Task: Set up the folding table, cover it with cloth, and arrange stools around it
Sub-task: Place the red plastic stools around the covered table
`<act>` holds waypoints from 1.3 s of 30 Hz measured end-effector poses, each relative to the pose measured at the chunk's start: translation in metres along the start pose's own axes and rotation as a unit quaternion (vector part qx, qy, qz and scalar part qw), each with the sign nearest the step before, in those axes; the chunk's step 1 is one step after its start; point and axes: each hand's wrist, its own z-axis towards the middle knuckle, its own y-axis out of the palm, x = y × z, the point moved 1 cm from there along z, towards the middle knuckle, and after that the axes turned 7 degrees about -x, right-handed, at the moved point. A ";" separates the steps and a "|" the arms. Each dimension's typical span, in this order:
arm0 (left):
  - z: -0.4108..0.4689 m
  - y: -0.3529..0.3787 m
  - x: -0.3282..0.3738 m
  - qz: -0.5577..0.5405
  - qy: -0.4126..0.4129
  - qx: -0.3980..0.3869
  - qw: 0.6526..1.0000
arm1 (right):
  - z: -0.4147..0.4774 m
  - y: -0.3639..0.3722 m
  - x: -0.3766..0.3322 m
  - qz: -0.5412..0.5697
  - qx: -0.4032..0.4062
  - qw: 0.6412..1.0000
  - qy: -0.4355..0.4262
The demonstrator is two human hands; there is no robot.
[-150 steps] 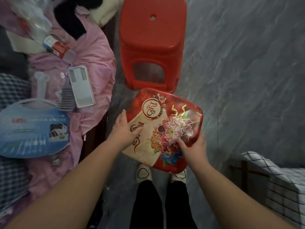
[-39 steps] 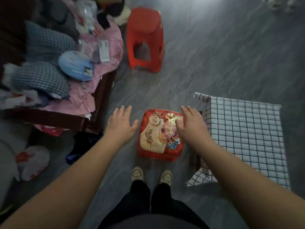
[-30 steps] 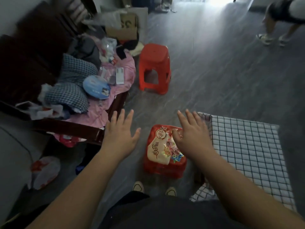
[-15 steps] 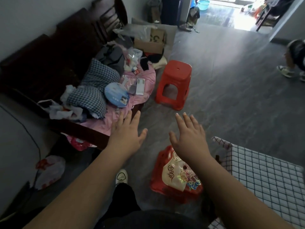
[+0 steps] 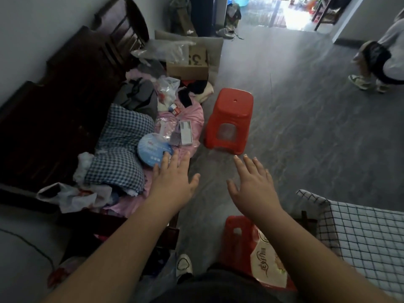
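My left grip (image 5: 172,180) and my right grip (image 5: 253,182) are both empty. The fingers are straight and spread, palms down, and the two are held in the air side by side with a gap between them. Ahead of the fingertips, a little nearer to the right grip, the plain red plastic stool (image 5: 229,119) stands upright on the grey marbled floor (image 5: 317,138). Its seat is a smooth rounded square with a small hole in the middle. Behind the right grip, under my forearm, stands the red plastic stool with a glossy printed top (image 5: 238,241), partly hidden. To the right of this grip is the counter (image 5: 305,221) under a white cloth with thin dark grid lines (image 5: 360,232), one corner hanging down. To the left of the left grip, the dark wooden sofa (image 5: 54,101) carries checked fabric pillows (image 5: 122,136), a pink sheet (image 5: 192,119) and a round blue plastic fan (image 5: 150,152).
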 end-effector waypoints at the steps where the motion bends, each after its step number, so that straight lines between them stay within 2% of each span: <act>1: 0.008 -0.002 -0.003 0.005 0.002 -0.003 1.000 | 0.007 -0.002 -0.001 0.002 -0.001 1.000 0.007; 11: 0.127 -0.035 0.005 0.008 0.027 -0.037 0.999 | 0.112 -0.030 0.021 0.008 0.005 0.999 0.045; 18: 0.285 -0.059 0.045 0.032 0.021 -0.033 0.999 | 0.275 -0.061 0.069 0.012 -0.005 0.999 0.030; 25: 0.418 -0.117 0.091 0.025 0.001 -0.047 0.999 | 0.425 -0.118 0.113 0.021 -0.031 0.999 0.026; 33: 0.558 -0.147 0.122 0.014 0.043 -0.056 0.997 | 0.543 -0.149 0.144 0.039 -0.034 0.996 0.071; 39: 0.690 -0.149 0.134 0.005 0.087 -0.097 0.991 | 0.644 -0.147 0.174 0.049 -0.043 0.987 0.148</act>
